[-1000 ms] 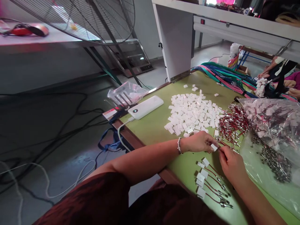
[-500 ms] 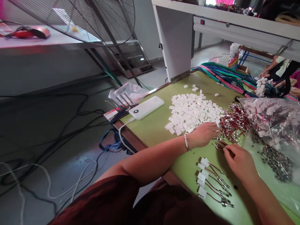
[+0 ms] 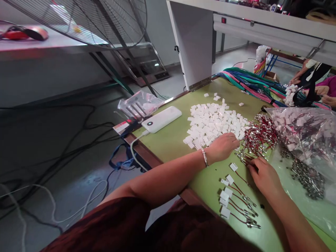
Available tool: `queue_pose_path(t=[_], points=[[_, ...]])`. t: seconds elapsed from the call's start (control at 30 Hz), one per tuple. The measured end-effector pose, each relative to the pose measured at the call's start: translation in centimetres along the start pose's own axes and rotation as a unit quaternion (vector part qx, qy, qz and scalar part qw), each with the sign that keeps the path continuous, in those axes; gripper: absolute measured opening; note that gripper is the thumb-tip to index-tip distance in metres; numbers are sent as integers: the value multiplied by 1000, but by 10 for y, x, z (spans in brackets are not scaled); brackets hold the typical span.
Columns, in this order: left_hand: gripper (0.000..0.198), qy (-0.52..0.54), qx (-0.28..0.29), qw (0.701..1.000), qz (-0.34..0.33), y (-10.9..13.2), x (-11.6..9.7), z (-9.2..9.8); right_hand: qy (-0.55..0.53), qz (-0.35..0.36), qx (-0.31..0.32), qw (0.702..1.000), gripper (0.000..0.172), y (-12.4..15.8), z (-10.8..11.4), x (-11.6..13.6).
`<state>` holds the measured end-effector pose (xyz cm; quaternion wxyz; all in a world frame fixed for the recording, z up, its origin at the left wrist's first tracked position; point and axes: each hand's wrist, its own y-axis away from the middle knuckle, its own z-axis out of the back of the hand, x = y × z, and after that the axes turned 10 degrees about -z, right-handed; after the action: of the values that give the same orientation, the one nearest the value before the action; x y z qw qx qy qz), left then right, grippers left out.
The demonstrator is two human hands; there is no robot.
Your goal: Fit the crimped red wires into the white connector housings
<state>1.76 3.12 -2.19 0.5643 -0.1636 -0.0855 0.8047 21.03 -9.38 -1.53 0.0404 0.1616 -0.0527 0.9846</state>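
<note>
My left hand (image 3: pixel 222 146), a bracelet at its wrist, reaches to the near right edge of a pile of white plastic connectors (image 3: pixel 210 120). Its fingers are bent together, and whatever they hold is hidden. Fingertips of my right hand (image 3: pixel 265 176) are closed at several short red wires (image 3: pixel 246 158) with metal terminals, beside a heap of red terminal wires (image 3: pixel 259 134). Between my hands and the table's near edge, several white connectors with wires attached lie in a loose row; the topmost connector (image 3: pixel 233 167) has one red wire running toward my right hand.
A white power bank (image 3: pixel 162 119) with a cable lies at the left table edge. Clear plastic bags (image 3: pixel 307 129) of wired connectors and metal parts cover the right side. Bundled coloured cables (image 3: pixel 252 85) run along the back. Another person's hands (image 3: pixel 328 99) are at far right.
One more connector with a red wire now lies at the top of the row. My left hand has shifted slightly left; my right hand stays by the wires. The view has moved slightly.
</note>
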Motion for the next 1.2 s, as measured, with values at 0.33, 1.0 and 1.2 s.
queue_pose_path(t=[0.33,1.0,1.2], points=[[18,197,-76,976,56,0,-10,11,-228,-101,12,968,22,3,10,6],[13,704,-51,684,182,10,-20,18,-449,-192,183,853,45,6,17,18],[15,701,-45,690,174,10,-20,18,-410,-201,180,871,36,6,19,23]])
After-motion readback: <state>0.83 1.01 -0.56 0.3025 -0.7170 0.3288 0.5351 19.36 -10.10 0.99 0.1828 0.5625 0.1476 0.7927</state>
